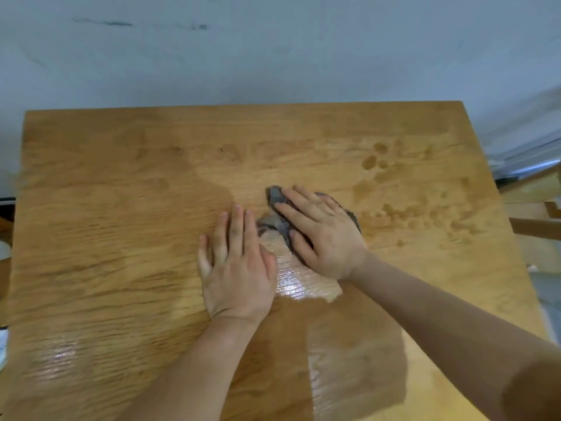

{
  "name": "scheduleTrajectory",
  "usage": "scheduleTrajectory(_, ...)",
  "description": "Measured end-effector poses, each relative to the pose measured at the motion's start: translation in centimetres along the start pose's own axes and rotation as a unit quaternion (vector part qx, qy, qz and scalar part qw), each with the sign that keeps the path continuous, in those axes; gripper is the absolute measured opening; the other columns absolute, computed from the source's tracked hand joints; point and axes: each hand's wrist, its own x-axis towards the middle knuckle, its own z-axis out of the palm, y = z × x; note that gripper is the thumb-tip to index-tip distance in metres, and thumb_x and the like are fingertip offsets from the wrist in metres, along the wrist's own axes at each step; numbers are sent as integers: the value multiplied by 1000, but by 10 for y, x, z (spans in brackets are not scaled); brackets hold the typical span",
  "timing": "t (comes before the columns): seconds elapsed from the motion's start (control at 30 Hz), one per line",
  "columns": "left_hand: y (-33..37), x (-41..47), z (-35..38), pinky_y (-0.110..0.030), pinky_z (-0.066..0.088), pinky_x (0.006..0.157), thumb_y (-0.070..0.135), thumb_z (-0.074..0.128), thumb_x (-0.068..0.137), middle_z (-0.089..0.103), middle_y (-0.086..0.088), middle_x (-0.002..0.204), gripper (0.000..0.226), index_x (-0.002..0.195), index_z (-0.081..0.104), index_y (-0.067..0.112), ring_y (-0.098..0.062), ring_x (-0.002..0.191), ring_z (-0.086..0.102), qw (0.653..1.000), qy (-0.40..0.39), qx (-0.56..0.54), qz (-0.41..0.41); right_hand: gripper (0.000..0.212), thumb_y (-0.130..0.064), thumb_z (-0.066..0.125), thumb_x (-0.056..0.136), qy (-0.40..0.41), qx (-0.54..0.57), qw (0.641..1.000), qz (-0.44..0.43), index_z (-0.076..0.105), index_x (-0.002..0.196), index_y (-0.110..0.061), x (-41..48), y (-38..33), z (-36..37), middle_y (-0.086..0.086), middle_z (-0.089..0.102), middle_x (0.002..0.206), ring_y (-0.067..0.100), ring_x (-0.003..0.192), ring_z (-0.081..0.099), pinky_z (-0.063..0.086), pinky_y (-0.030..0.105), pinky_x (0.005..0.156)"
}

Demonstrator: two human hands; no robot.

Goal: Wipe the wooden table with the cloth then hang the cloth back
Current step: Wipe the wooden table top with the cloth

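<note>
A wooden table (pixel 121 208) fills most of the head view. Near its middle lies a small dark grey cloth (pixel 274 197), bunched up. My right hand (pixel 321 232) lies flat on top of the cloth with straight, spread fingers and presses it onto the wood. Just to the left of it, my left hand (pixel 236 268) rests flat on the bare tabletop, its fingers straight and together, the fingertips close to the cloth's left edge. Most of the cloth is hidden under my right hand.
Wet, shiny patches (pixel 300 284) show on the wood below the hands and at the lower left. Dark damp spots (pixel 376 156) dot the table's right part. A pale wall (pixel 273 56) stands behind the table. Wooden furniture (pixel 534 208) borders the right edge.
</note>
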Motion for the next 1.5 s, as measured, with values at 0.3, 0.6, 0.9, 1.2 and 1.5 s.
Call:
scheduleTrajectory(0.3,2,-3,2,-49,14,114,31,36,90,33,-3,154,60,147,35,13,-23,143,26,1000,20,7,-4,55,-35,31,96,135,5,926,353,37,148,-16,120,6,12,5,28,159,27,147,22,21,46,117)
scheduleTrajectory(0.6,0,-6,4,-51,18,112,30,40,89,37,-5,152,59,145,38,13,-25,141,30,999,50,-2,6,47,-27,40,95,129,-9,943,306,58,132,-5,-109,-19,9,10,45,148,26,141,36,32,43,113)
scheduleTrajectory(0.9,0,-4,5,-51,13,113,31,39,90,30,-3,156,60,146,34,14,-24,143,23,1000,29,0,-3,49,-26,37,95,126,1,939,321,53,137,-8,-50,-88,31,10,41,151,29,143,32,31,46,112)
scheduleTrajectory(1.2,2,-8,2,-52,11,114,29,37,93,25,-2,158,58,148,27,14,-24,145,17,1000,17,8,5,54,-30,31,96,130,-2,857,499,47,142,-7,-171,2,4,10,34,155,28,146,25,23,46,117)
scheduleTrajectory(1.5,5,-11,0,-52,11,115,30,33,93,22,-3,158,58,148,26,14,-25,144,16,999,22,32,7,45,-28,41,99,92,26,970,224,48,141,-14,-132,-111,31,6,37,154,26,145,29,25,42,114)
